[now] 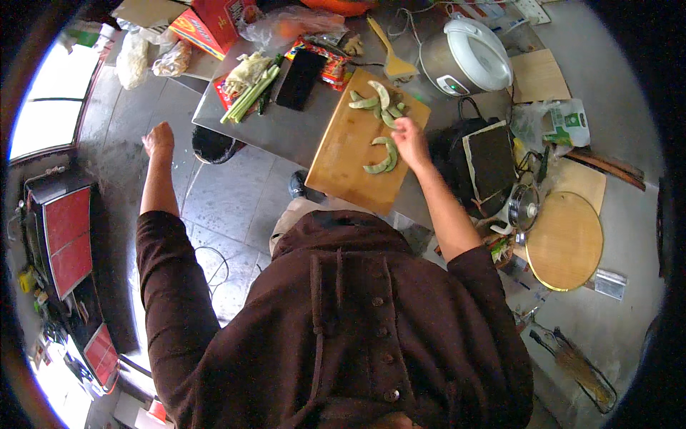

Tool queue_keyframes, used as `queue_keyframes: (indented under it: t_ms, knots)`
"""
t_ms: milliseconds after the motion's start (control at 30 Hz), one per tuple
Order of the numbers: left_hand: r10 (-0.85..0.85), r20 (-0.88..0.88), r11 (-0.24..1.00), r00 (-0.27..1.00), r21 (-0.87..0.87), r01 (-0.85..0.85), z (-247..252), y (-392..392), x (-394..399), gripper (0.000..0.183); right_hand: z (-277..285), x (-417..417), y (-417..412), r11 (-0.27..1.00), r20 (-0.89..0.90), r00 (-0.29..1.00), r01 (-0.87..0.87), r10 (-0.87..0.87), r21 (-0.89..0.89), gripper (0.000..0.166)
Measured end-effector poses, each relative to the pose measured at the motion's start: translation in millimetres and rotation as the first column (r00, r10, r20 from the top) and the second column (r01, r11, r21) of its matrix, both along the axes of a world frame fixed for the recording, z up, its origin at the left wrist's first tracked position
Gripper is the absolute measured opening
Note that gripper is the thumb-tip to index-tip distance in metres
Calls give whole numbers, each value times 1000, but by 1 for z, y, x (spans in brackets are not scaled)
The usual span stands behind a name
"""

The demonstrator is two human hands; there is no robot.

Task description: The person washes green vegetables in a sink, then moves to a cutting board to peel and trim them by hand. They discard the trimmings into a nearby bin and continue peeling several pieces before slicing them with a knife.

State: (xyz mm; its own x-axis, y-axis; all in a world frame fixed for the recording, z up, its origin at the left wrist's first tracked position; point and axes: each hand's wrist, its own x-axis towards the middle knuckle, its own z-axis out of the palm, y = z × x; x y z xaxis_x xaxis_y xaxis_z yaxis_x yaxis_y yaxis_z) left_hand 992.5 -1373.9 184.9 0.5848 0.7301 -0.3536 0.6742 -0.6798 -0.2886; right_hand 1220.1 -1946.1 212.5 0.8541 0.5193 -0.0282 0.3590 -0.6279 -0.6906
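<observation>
My right hand (410,142) is over the right side of a wooden cutting board (337,153), slightly blurred. Its fingertips are at the lower end of a pile of flat green bean pods (381,96); whether they pinch a pod cannot be told. Closer to me on the board lie several more curved pods (387,159), beside that hand. Off to the left, my left hand (159,139) hangs over the tiled floor with its fingers curled, away from the table. Its palm is hidden, so any small thing inside it cannot be seen.
Behind the board are a rice cooker (471,59), a yellow spatula (399,61) and ginger (353,46). Left of it lie a dark phone-like slab (301,79) and cut green stalks (252,95). A round wooden board (565,241) and a glass lid (523,208) are at right.
</observation>
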Motion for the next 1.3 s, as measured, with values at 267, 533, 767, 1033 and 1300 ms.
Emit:
queue_keyframes:
  t_ms: [267,533,767,1033,1300]
  knots:
    - [83,155,996,984,-30,-79,22,-32,-3,46,11,-69,-7,749,136,839,-382,527,-542,15]
    - [275,672,883,687,-459,96,53,-145,22,18,43,-51,0,887,198,873,-399,445,-231,13]
    - [405,554,331,728,-831,448,10,-318,51,17,33,-46,16,850,115,898,-353,425,-390,20]
    - [533,333,178,778,-943,282,13,-359,44,19,-16,-69,52,927,-47,987,-162,155,-339,31]
    - [609,-18,-310,793,-926,217,36,-347,44,31,43,-70,50,921,-416,824,-315,385,228,22]
